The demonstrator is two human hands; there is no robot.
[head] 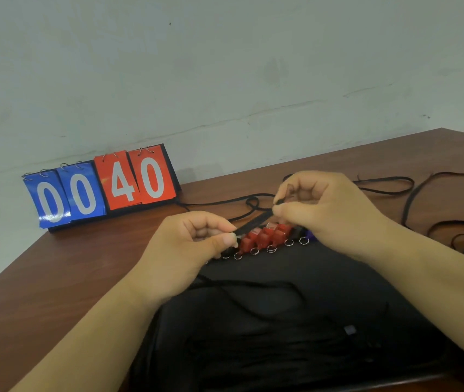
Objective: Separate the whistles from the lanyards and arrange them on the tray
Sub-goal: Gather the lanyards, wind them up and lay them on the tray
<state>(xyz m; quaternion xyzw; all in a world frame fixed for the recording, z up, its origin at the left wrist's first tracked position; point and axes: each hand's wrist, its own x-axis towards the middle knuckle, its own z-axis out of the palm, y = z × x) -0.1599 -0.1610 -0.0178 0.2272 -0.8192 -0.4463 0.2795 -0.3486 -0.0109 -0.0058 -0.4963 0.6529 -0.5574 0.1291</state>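
A black tray (pixel 324 278) lies on the brown table in front of me. Along its far edge stands a row of red whistles (pixel 264 237) with silver key rings (pixel 254 251), and a blue whistle (pixel 311 236) peeks out at the right end. My left hand (pixel 188 250) pinches one end of a black lanyard strap (pixel 250 223) just above the row. My right hand (pixel 321 210) pinches the other end, higher and to the right. What hangs from the strap is hidden by my fingers. More black cords (pixel 253 287) lie across the tray.
A flip scoreboard (pixel 101 188) reading 00 and 40 stands at the back left against the wall. Loose black lanyards (pixel 389 185) trail over the table behind and right of my hands. The table's left edge runs diagonally near my left forearm.
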